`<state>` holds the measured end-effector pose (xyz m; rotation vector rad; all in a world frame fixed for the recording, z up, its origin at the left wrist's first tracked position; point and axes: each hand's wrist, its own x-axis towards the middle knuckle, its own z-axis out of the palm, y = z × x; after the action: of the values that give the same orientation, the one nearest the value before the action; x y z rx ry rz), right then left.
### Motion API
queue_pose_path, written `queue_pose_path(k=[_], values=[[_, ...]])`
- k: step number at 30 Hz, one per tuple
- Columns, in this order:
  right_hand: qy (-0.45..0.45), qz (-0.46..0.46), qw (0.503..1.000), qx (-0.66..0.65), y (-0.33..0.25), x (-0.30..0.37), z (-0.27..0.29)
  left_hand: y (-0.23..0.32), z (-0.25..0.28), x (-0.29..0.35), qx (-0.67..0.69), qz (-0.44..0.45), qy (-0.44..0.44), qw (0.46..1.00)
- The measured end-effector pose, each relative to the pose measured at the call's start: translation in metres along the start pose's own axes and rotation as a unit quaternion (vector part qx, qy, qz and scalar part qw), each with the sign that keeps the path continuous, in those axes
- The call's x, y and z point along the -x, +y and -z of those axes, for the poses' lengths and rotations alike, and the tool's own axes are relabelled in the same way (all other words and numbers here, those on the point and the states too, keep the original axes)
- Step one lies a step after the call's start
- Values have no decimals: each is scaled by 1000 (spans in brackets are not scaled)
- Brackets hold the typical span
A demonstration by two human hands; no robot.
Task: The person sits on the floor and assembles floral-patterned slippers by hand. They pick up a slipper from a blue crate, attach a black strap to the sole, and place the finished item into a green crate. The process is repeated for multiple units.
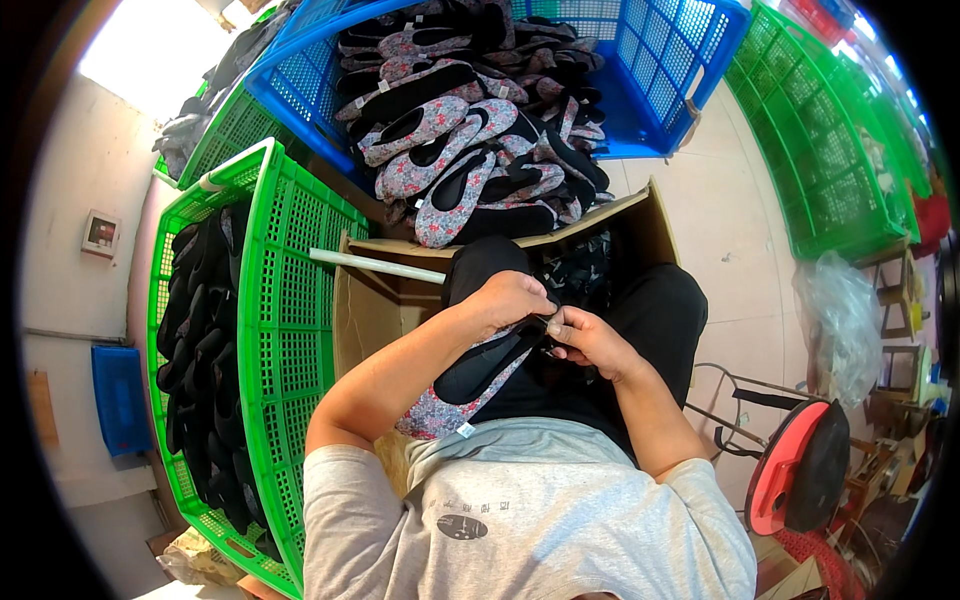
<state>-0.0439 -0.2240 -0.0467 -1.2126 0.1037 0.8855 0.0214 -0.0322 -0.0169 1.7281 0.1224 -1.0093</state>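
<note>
A floral slip-on shoe with a black lining and a small white tag lies across my lap, its tag end toward my body. My left hand is closed at the far end of the shoe, thumb and fingers pinched on its edge. Close beside it, my right hand is also closed, fingertips pressed together around something small and dark that I cannot make out. The two hands nearly touch. Between my knees, dark patterned items sit in an open cardboard box.
Ahead stands a blue crate with a heap of floral shoes. A green crate of dark shoes is at my left. A pale rod crosses the box. To the right are a green crate, plastic bag and red-black seat.
</note>
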Motion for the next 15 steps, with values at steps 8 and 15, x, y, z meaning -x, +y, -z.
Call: queue_pose_path(k=[8,15], values=[[-2,5,1000,-4,3,-1,2,-2,0,-2,10,-3,2,1000],[4,17,1000,-6,7,-4,3,-5,0,-5,27,-7,0,1000]])
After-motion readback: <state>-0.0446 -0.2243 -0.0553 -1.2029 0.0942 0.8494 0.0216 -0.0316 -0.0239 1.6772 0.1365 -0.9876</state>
